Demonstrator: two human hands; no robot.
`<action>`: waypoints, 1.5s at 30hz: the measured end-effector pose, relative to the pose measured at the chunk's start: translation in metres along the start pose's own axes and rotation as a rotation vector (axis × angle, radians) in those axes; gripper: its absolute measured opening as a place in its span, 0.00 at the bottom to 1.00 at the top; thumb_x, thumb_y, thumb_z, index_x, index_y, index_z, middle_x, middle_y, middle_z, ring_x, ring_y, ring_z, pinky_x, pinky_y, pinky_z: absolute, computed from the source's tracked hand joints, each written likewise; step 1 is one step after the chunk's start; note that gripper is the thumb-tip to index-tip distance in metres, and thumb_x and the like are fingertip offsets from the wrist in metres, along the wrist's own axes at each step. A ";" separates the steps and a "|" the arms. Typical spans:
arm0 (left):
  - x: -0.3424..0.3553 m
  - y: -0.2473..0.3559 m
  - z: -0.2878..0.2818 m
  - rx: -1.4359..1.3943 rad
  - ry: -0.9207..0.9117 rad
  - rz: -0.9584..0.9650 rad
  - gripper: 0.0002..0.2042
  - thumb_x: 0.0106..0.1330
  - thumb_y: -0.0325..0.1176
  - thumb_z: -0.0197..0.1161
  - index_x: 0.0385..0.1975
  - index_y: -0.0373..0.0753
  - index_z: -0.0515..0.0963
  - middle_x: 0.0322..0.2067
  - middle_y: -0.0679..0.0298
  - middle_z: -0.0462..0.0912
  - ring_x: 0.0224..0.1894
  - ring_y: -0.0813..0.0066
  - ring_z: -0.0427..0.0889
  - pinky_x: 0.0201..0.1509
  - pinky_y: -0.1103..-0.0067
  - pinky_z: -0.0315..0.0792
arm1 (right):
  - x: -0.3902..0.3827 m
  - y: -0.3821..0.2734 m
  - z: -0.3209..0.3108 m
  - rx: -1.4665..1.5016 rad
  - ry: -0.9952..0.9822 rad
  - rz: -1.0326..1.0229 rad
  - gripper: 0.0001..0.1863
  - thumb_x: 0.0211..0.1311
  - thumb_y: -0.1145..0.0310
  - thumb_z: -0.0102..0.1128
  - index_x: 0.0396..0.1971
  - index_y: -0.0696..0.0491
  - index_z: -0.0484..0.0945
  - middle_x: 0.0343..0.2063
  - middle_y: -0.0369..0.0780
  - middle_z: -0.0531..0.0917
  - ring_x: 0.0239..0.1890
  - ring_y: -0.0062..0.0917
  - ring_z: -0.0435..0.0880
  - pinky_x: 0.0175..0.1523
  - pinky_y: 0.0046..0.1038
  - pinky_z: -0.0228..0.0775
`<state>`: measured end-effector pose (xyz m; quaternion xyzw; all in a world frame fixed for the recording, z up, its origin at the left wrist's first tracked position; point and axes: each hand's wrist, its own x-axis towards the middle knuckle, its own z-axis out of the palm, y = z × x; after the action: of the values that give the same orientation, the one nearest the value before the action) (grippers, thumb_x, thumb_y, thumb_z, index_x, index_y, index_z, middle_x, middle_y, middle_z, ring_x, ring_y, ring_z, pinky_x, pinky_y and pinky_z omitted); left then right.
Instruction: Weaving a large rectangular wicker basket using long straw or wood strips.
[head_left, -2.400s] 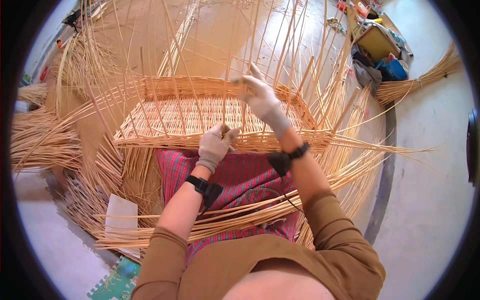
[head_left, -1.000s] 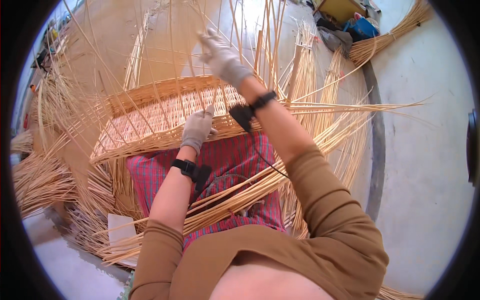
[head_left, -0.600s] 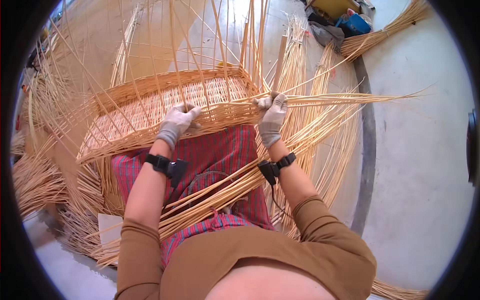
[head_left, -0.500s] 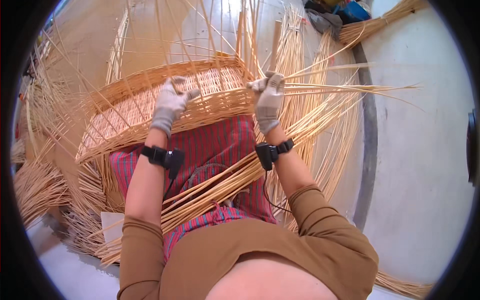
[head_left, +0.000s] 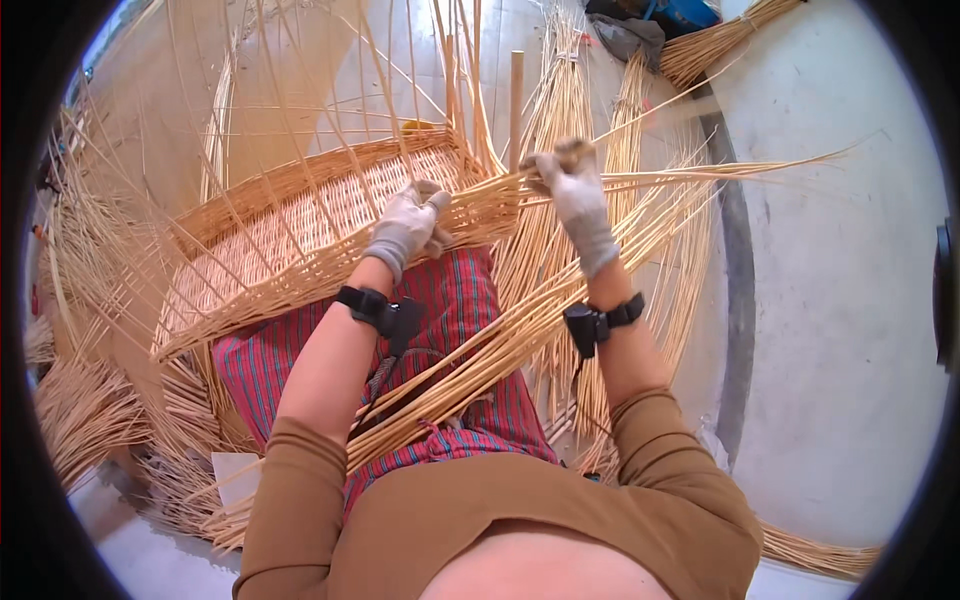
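Observation:
A long wicker basket (head_left: 330,255), part woven, lies slanted across my lap, its thin upright stakes (head_left: 335,165) rising from the walls. At the right end of its near wall, my gloved left hand (head_left: 408,222) grips the woven edge, fingers bent over it. Just past the corner, my gloved right hand (head_left: 570,190) is closed on wicker strands; smeared fingertips hide how many. Long loose strands (head_left: 720,172) trail off to the right from the basket's corner, passing by this hand.
A bundle of rods (head_left: 470,370) lies across the striped red cloth (head_left: 300,350) on my lap. More bundles (head_left: 565,110) rest on the floor to the right, with piles of strands (head_left: 90,400) at left. A thick wooden stick (head_left: 516,110) stands behind the corner.
My left hand has slid right along the near wall and now closes over its edge. My right hand has moved a little right, away from the basket's corner. The whole view has shifted slightly.

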<state>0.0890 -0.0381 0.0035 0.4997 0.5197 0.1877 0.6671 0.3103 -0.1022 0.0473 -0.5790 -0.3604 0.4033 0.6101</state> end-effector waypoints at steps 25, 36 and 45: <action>-0.007 0.001 -0.003 -0.028 0.087 0.146 0.26 0.71 0.33 0.61 0.67 0.40 0.62 0.41 0.56 0.82 0.19 0.75 0.79 0.20 0.76 0.75 | -0.012 0.028 0.048 -0.786 -0.153 -0.184 0.16 0.70 0.58 0.59 0.52 0.51 0.78 0.44 0.47 0.85 0.43 0.38 0.87 0.46 0.37 0.80; -0.335 -0.176 -0.269 0.389 0.588 0.144 0.18 0.72 0.36 0.60 0.59 0.39 0.74 0.50 0.57 0.81 0.44 0.67 0.84 0.52 0.71 0.78 | -0.172 0.047 0.136 -0.406 -0.903 -0.100 0.12 0.68 0.71 0.59 0.49 0.52 0.81 0.41 0.44 0.85 0.44 0.35 0.85 0.53 0.35 0.76; -0.369 -0.250 -0.254 0.889 0.771 0.203 0.07 0.58 0.35 0.68 0.35 0.46 0.84 0.33 0.59 0.86 0.38 0.56 0.83 0.50 0.66 0.73 | -0.255 0.058 0.226 -0.122 -1.516 0.392 0.18 0.74 0.62 0.55 0.57 0.56 0.74 0.43 0.42 0.85 0.46 0.26 0.85 0.52 0.29 0.77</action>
<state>-0.3461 -0.3097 -0.0150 0.6739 0.7027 0.1829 0.1362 -0.0050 -0.2402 0.0123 -0.2312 -0.5911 0.7683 0.0824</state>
